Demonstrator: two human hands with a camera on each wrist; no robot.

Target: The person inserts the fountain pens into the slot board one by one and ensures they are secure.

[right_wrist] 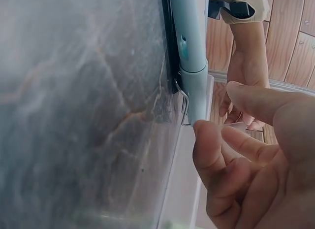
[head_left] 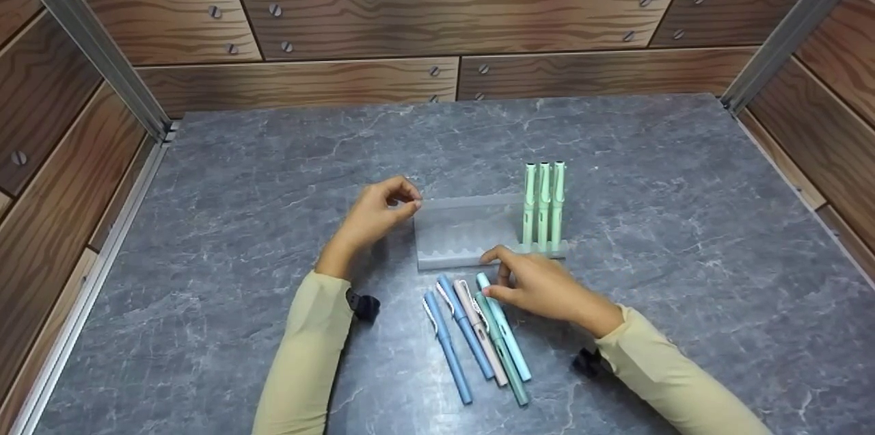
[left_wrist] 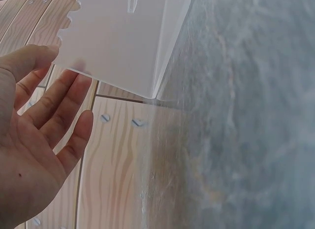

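Turquoise pen (head_left: 509,334) lies on the tabletop (head_left: 656,216) before the translucent pen stand (head_left: 472,226). Left hand (head_left: 374,213) lightly pinches the stand's corner; right hand (head_left: 536,284), fingers parted, holds nothing beside the pen. Apparent step: pick-up. Next: grip near the cap (head_left: 483,280).

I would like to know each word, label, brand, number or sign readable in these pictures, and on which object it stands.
No text can be read.
Light green pens, loose pens: any marking is too small to read.
Translucent stand: no lettering visible.
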